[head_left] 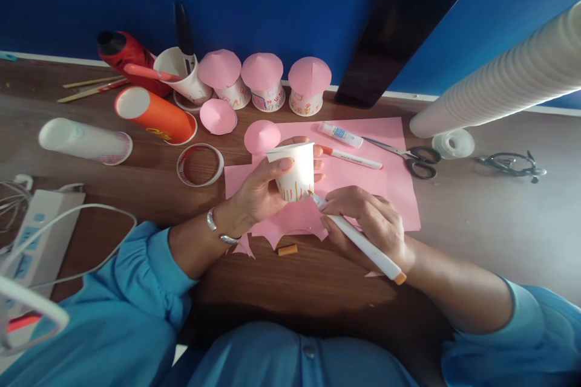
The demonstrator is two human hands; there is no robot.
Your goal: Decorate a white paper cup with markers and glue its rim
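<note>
One broad wooden table (476, 224) lies under everything, backed by a blue wall. On the far right a long stack of white cups (499, 87) lies on its side, slanting toward the wall. Near the middle a pink paper sheet (390, 187) is spread flat, its near edge cut ragged. A dark flat slab (399, 36) leans on the wall behind it. To the far left an orange cup (157, 116) lies tipped over, and beside it along the wall stand three cups with pink cone lids (264, 81).

My left hand (258, 193) is curled round a small white paper cup (295, 172), with the thumb across its front and the fingers wrapped behind. The cup is held just above the left part of the pink sheet, with coloured strokes along its lower edge. My right hand (367, 224) is closed in a writing grip on a white marker (363, 245), whose tip touches the cup's lower side and whose orange end points toward me.

Scissors (415, 157) rest on the sheet's far right corner. A tape ring (200, 164) lies left of the cup, and a loose pink cone (262, 136) sits just beyond it. A second pen (351, 159) and a glue tube (340, 134) lie on the sheet. A small orange cap (287, 250) sits on the table near my wrists.
</note>
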